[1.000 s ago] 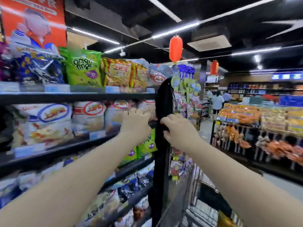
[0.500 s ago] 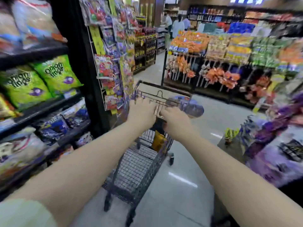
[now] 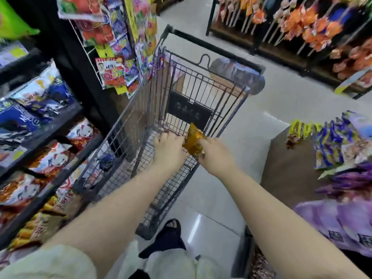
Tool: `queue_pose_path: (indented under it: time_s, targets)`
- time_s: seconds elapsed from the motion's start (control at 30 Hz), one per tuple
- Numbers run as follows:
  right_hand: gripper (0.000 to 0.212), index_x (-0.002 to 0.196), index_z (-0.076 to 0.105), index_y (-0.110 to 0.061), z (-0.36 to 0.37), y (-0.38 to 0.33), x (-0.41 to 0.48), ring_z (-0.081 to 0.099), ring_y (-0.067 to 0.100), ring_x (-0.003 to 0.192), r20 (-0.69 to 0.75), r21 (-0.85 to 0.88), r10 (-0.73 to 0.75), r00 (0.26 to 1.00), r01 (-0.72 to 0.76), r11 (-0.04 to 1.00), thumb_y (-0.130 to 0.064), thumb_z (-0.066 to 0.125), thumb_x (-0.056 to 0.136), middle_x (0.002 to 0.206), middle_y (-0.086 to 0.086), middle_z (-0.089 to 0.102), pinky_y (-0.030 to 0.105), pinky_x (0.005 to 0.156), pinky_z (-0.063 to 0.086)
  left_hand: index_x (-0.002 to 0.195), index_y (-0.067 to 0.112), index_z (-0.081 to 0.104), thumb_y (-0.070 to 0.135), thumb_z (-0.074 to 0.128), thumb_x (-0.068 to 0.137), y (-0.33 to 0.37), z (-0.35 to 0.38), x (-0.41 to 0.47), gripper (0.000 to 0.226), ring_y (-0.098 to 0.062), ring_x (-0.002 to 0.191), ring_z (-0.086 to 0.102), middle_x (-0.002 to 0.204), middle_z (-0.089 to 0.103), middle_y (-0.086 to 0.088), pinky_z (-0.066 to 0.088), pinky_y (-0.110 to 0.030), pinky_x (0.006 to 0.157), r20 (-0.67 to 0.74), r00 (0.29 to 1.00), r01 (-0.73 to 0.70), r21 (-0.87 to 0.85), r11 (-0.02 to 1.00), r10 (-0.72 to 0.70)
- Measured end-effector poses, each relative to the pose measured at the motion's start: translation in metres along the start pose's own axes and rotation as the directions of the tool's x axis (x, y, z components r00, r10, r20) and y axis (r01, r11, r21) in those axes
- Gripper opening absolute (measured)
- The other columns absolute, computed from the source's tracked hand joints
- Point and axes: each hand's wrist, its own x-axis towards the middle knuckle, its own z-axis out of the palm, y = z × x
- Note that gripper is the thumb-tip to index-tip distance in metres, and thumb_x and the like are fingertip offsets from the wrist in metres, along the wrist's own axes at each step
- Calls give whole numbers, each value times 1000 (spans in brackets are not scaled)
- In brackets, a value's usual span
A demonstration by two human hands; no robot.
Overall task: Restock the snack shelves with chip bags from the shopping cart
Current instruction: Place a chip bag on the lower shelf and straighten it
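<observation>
Orange-gold foil is under my fingers now: the orange-gold foil chip bag (image 3: 192, 141) lies low inside the dark wire shopping cart (image 3: 128, 117), close to its handle-end grille, and both my hands have come down to it. A second ago they were up at the edge of the black snack shelves (image 3: 50, 133). Half a second ago they were out over the cart's top rail, with the bag lying untouched below them. Since then my head has tipped down and my arms have dropped into the basket.

My right hand (image 3: 215, 156) pinches the bag's lower right corner, with my thumb lying on its face and my fingertips tucked beneath. My left hand (image 3: 168, 146) is curled, knuckles up, against the bag's left edge. Whether those fingers have closed on the foil or only touch it I cannot tell.

I judge this to be the start of the next pick: the bag is held but not yet lifted clear of the wire floor. It is the only bag I can see in the basket, so the cart looks nearly unloaded. The shelves stand just beside the cart on my left, a short swing away.
</observation>
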Motion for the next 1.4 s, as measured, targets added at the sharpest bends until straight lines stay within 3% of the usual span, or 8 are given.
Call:
queue_pose_path:
  time_s: [0.27,0.5,0.73,0.9,1.03,1.2,1.33,1.4]
  targets:
    - [41,123,59,-13,62,30,66,51,28,114,209,200,11,978,-54,978,-18,66,83,123,8,59,39,94,47,119,31,58,33,62,87,-16,89,16,33,-23,122,45,125,57,2,32,-50,109,307,931,244,-124,962,-197]
    - [32,114,60,-13,102,77,174,54,32,104,351,225,-8,936,-77,971,-19,66,83,110,13,60,36,78,46,117,28,59,30,63,88,-31,122,111,29,-21,113,51,119,59,2,36,-45,103,271,890,417,-159,895,-366]
    - [35,122,55,-9,149,124,271,58,35,112,717,165,107,688,-317,934,-23,57,91,119,16,62,34,91,45,122,32,57,31,66,86,6,177,176,38,-26,130,39,135,52,0,26,-56,113,448,758,607,-216,765,-475]
    - [44,134,46,-3,184,151,321,48,32,127,798,-11,243,552,-389,921,-24,53,96,134,14,53,34,101,38,136,31,48,29,69,85,25,227,209,56,-28,130,36,141,47,-1,33,-44,106,528,719,661,-317,680,-452]
    - [56,137,42,-3,217,158,328,50,32,127,875,-87,290,387,-465,881,-28,61,92,138,18,51,38,104,42,141,24,39,29,82,73,33,262,229,80,-27,122,50,131,54,-6,42,-40,104,644,657,740,-452,498,-392]
    - [53,141,36,-3,241,161,322,50,34,126,889,56,264,375,-660,749,-22,55,96,140,19,47,36,102,43,152,28,7,25,94,54,41,287,240,131,-22,130,46,142,44,-4,36,-40,112,734,559,817,-568,104,-387]
    - [39,136,50,-11,245,156,314,64,26,93,950,144,124,286,-756,639,-8,53,97,106,14,65,27,71,56,153,26,7,27,96,50,33,301,235,136,-26,128,48,144,43,-8,39,-39,108,739,409,836,-539,-105,-536]
    - [46,137,51,-12,247,152,310,66,29,96,966,167,48,255,-753,637,-3,57,92,107,12,65,31,78,58,152,26,13,23,96,49,21,307,230,132,-22,121,53,135,53,-3,43,-40,105,743,337,808,-544,-228,-578]
